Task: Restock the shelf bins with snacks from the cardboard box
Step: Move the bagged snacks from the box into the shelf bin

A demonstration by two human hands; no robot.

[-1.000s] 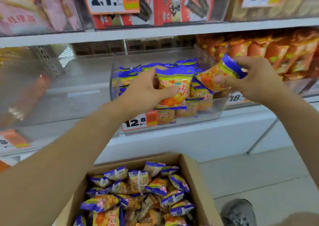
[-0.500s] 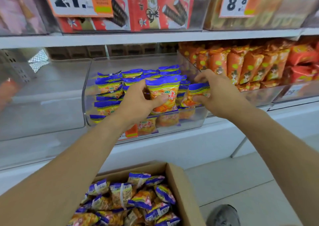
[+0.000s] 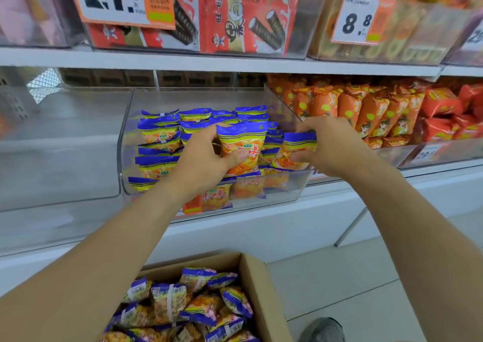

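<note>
Packets here look light, puffy and crinkly, so I'd judge they dent easily and the film could slide. I'd pinch by the body or the crimped end, not squeeze the middle hard.

My left hand (image 3: 206, 158) has its fingers curled round one upright packet (image 3: 241, 149), thumb across the front. My right hand (image 3: 332, 145), at 3 o'clock of it, pinches a second packet (image 3: 295, 151) tilted at the bin's right side. Both sit just above the front wall of the clear bin (image 3: 282, 192).

The bin holds standing rows of the same blue-and-yellow packets toward 9 o'clock and the back, roughly half full I'd say. At 6 o'clock the box (image 3: 257, 284) on the floor has lots more, jumbled loose. The bin at 3 o'clock is packed with orange packs (image 3: 366, 106); the bin (image 3: 65, 158) at 9 o'clock looks bare.
</note>
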